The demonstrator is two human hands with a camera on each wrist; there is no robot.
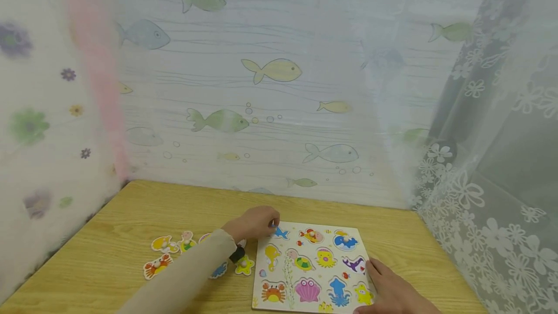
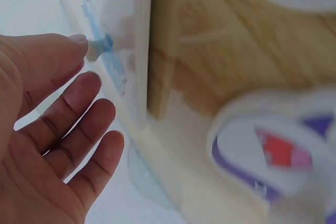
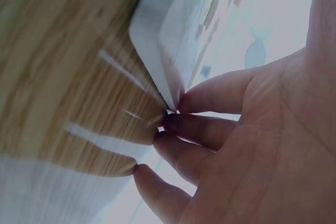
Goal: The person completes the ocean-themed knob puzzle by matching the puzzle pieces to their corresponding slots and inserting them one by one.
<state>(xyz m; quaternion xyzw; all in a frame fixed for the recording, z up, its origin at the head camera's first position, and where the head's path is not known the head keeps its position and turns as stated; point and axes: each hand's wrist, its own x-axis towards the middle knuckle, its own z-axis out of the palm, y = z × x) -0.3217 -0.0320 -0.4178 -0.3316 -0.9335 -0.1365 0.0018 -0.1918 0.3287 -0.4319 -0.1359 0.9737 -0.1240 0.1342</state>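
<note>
My left hand (image 1: 257, 222) is over the far left corner of a white puzzle board (image 1: 320, 275) printed with sea animals. Its thumb and forefinger pinch the small knob of a blue fish-shaped puzzle piece (image 1: 281, 232); in the left wrist view the knob (image 2: 95, 50) shows at the fingertips, the other fingers loosely spread. At the near right corner, my right hand (image 1: 394, 287) holds the board, thumb by the front edge and fingers along the right side. In the right wrist view, its fingertips (image 3: 181, 106) meet the board's edge (image 3: 149, 59). Knobbed fish (image 1: 311, 235) and whale (image 1: 346, 241) pieces sit in the back row.
Loose knobbed pieces lie left of the board, partly hidden by my left sleeve (image 1: 183, 270): a crab (image 1: 158, 266), a yellow piece (image 1: 163, 243), a turtle (image 1: 186, 243), a starfish (image 1: 245, 266) and others. Fish-print curtain (image 1: 279, 125) hangs behind the wooden table (image 1: 174, 197).
</note>
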